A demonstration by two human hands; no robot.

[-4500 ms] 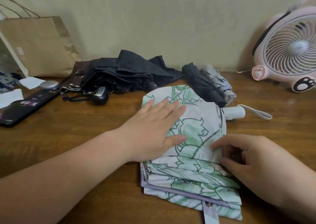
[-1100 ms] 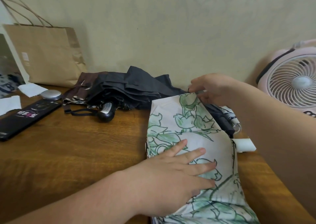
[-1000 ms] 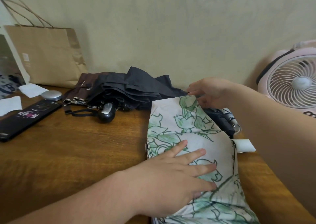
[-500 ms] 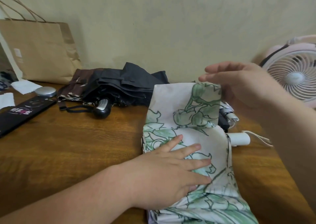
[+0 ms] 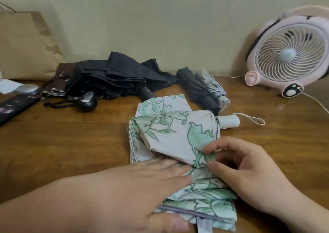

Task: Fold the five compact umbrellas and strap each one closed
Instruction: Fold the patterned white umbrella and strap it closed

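**Item 1. Floral umbrella** (image 5: 174,131): white canopy with a green print. It lay on the wooden table (image 5: 62,143) directly in front of me, with its white handle (image 5: 228,121) pointing to my right. The canopy was collapsed and partly pleated, and one panel was turned over across the shaft. A lavender strap (image 5: 204,225) stuck out at the near edge, unfastened.

**Item 2. Left hand** (image 5: 151,184): laid flat with the fingers straight and close together. It pressed down on the stacked pleats at the near side and gripped nothing.

**Item 3. Right hand** (image 5: 249,170): thumb and forefinger pinched the loose edge of the turned-over panel. The other fingers were loosely curled behind them.

**Item 4. Other stock.** A rolled dark umbrella (image 5: 197,88) and a silver-grey umbrella (image 5: 213,86) lay side by side just behind the floral one. I could not tell whether either was strapped. A slack heap of black umbrella cloth (image 5: 110,78) lay at the back left, touching a brown umbrella (image 5: 60,76), and both were plainly unfolded.

**Step in hand, as I judged it:** laying the floral canopy's panels into flat pleats, before rolling. This was the middle of the task, with the heap at the back left not yet started.

**Next move called for:** bring the pinched panel down flush on the pleats while my left palm stopped them springing apart. Then roll the bundle tightly around the shaft towards the strap, so that the strap ended up on the outside where I could fasten it.
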